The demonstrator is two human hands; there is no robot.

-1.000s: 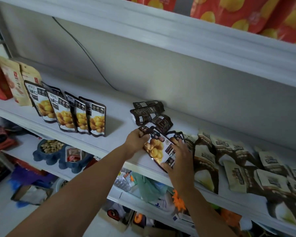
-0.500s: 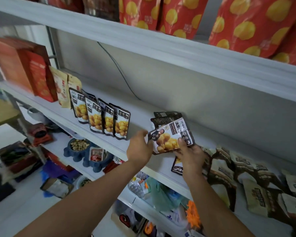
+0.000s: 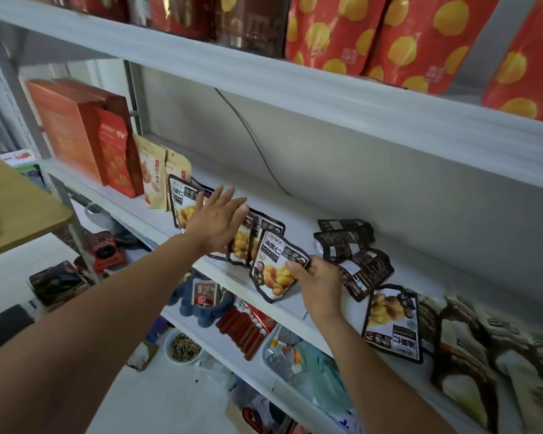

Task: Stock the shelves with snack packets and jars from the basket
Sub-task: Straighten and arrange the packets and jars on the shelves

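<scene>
At the shelf [image 3: 295, 208] edge, right hand [image 3: 318, 285] pinches a packet [image 3: 275, 270]; left hand [image 3: 215, 219] lies flat against upright packets [image 3: 180, 198].

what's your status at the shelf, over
Left hand open, fingers straight, in front of the standing packets. Right hand pinches chestnut packet, tilted, at the row's right end. Loose dark packets lie flat just beyond it.

The person's body shows as two arms only: the left forearm [image 3: 107, 308] and the right forearm [image 3: 376, 371], both bare from the wrist to the edge of the frame. Each arm ends in a bare hand, the left grip [image 3: 215, 219] and the right grip [image 3: 318, 285]; wrists, knuckles and fingers are uncovered skin throughout
</scene>
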